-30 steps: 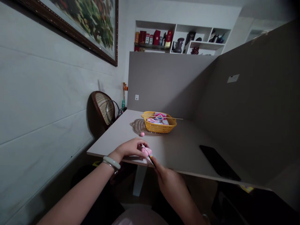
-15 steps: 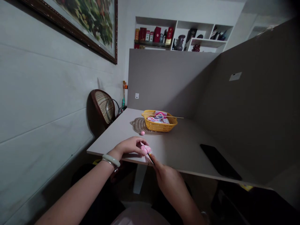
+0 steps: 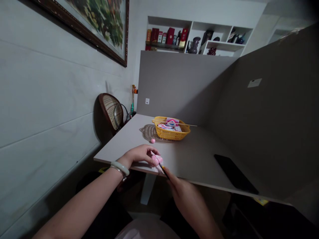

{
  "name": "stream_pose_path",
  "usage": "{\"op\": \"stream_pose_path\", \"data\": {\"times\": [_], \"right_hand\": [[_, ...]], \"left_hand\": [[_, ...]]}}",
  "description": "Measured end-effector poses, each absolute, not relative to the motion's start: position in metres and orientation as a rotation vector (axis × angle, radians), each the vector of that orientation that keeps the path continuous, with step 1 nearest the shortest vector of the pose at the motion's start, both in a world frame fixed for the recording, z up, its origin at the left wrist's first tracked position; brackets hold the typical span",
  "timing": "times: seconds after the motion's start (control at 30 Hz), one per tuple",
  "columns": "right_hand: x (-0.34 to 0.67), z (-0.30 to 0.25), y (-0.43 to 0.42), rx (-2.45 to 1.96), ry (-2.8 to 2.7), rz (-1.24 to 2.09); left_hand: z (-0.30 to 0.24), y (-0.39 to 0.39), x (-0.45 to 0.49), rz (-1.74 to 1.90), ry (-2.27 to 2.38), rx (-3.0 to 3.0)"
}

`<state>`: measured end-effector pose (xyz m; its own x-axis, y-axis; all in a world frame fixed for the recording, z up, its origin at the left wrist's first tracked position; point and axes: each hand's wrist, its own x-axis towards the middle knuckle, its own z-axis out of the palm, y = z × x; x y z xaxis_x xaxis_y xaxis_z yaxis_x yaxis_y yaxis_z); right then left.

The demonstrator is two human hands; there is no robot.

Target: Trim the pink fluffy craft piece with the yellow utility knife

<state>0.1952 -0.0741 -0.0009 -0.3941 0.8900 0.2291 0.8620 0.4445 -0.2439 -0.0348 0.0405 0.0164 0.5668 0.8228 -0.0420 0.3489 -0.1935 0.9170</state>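
So your left hand is curling around the pink lump, thumb and fingers nearly closed on it, at the table's near edge. Your right hand is gripping a thin dark tool, fingers closed round it, tip meeting the lump. That lump's looking light and squishy, probably denting easily, so I'd be holding its sides gently. A pink ball is sitting just beyond your left grip, the basket farther out.
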Motion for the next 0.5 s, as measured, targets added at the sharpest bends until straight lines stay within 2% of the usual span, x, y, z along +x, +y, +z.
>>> {"op": "stream_pose_path", "data": {"times": [0.23, 0.5], "right_hand": [[0.194, 0.003, -0.077, -1.556, -2.438, 0.004], [0.202, 0.007, -0.081, -1.545, -2.437, 0.122]], "left_hand": [[0.017, 0.040, -0.034, 0.597, 0.944, 1.880], [0.018, 0.040, -0.035, 0.574, 0.943, 1.898]]}}
